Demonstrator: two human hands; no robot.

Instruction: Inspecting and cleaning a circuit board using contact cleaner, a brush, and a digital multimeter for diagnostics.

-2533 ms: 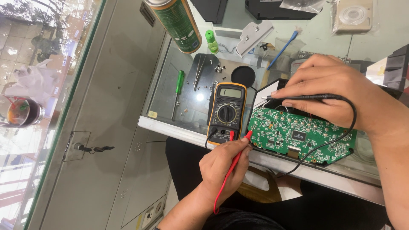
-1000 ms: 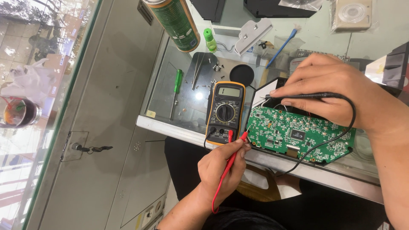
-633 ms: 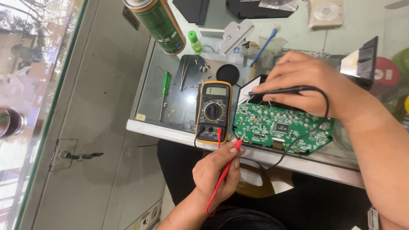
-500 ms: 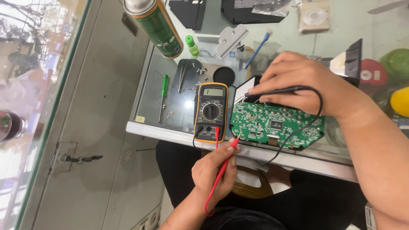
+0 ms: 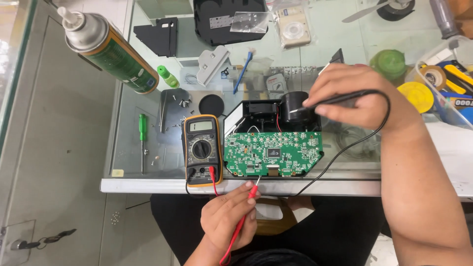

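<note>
1. The green circuit board point(image 5: 273, 153) lies at the near edge of the glass table point(image 5: 345, 186).
2. Just left of the board sits a yellow-cased multimeter point(image 5: 201, 149), its red and black leads plugged in.
3. The left hand point(image 5: 229, 219) holds the red probe point(image 5: 240, 224) below the board, its tip at the board's near edge, seemingly touching.
4. The right hand point(image 5: 354, 96) pinches the black probe point(image 5: 327, 102) above the board, its tip on the black housing point(image 5: 273, 111) behind it.
5. A green spray can point(image 5: 111, 51) lies far left of the board.
</note>
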